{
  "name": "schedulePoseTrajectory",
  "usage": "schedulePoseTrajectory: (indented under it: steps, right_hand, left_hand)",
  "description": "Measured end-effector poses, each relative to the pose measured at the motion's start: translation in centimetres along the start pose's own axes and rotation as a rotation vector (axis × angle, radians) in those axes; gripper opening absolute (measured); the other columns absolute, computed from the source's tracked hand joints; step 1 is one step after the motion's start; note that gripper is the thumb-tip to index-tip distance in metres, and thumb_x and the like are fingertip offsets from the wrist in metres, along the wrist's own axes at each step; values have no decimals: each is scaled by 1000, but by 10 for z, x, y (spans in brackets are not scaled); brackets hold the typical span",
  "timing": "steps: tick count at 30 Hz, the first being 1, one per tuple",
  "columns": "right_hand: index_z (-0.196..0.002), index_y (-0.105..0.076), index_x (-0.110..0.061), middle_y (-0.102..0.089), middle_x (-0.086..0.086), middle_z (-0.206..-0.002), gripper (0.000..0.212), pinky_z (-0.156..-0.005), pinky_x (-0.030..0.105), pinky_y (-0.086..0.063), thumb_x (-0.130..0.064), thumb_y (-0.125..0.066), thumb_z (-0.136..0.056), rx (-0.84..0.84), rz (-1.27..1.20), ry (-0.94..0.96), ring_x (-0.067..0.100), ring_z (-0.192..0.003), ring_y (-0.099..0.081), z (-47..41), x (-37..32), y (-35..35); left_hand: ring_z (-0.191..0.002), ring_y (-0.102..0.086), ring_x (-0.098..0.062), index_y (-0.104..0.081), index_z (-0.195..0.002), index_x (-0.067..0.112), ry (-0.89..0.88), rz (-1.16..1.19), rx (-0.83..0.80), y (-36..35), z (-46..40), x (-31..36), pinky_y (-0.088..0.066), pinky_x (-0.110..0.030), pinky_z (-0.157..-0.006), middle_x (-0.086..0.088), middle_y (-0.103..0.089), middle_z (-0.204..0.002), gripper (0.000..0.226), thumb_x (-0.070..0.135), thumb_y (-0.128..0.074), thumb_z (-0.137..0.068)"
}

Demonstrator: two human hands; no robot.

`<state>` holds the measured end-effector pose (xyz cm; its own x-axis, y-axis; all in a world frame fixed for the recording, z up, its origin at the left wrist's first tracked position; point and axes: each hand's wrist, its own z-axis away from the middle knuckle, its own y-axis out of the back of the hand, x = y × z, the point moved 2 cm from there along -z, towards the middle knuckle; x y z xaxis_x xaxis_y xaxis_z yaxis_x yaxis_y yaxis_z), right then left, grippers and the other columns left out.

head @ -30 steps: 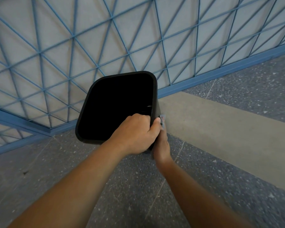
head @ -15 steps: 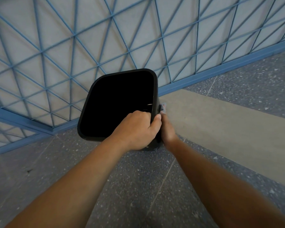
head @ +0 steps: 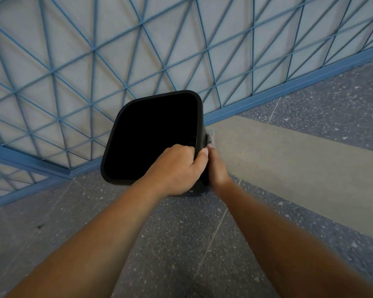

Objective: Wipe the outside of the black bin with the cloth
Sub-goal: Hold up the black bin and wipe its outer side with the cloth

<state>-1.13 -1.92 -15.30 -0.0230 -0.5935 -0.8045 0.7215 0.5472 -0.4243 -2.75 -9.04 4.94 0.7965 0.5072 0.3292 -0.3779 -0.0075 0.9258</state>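
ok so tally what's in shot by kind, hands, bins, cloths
hands: 2, left hand gripping the rim, right hand against the outer side
square black plastic bin: 1
small pale cloth: 1, mostly hidden behind the bin
total: 4

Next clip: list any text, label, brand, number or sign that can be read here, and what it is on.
None: no readable text in this view.
Bin: plain black, no label or brand showing.
Cloth: only a blurred sliver shows beyond the right hand; no print can be made out.
Left hand covers part of the bin's rim.
Wall grid and floor: no signs or numbers.
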Motion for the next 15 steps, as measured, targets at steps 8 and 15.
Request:
schedulePoseTrajectory:
  steps: [8,15]
  right_hand:
    - [-168,-16,-26,-11,1,-179,61,-136,47,-15,-45,-27,-112,61,100,-5,19,-165,-16,62,21,-6]
    - [-151,-12,-53,-7,-37,-163,47,-132,17,0,-51,-16,-104,52,130,485,-11,-160,0,114,-32,-55]
  left_hand:
    - [-47,-49,-22,-45,-55,14,-1,53,-13,3,5,-6,-46,-47,-56,-4,-45,-50,56,43,-38,-103]
    - [-80,-70,-11,-73,-91,20,11,116,-60,0,2,-12,-55,-43,-81,5,-73,-80,61,60,-27,-94]
